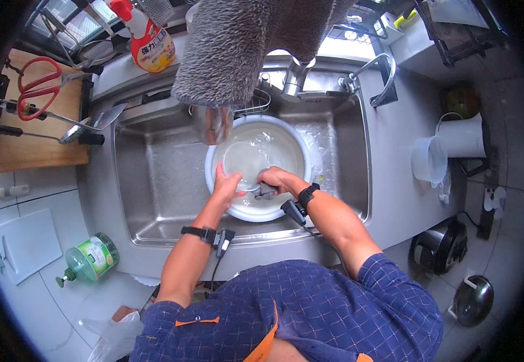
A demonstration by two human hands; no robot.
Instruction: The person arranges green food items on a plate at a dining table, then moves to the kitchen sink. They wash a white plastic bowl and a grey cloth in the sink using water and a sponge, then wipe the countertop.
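A round pale plastic basin [306,154] with cloudy water stands in the stainless steel sink [153,181]. Over its left side, my left hand [228,182] holds the edge of a clear round dish or bowl [244,158], fingers spread along the rim. My right hand [279,178] grips a grey cloth [265,191] against the near right part of that rim. How deep the dish sits in the water cannot be told. Both wrists wear black straps with small devices.
A fuzzy grey towel [221,50] hangs in front of the view, partly hiding the faucet [296,79]. Red-handled scissors [40,88] and utensils are at left, a spray bottle [151,45] behind. A white plastic container [428,159] stands on the right counter.
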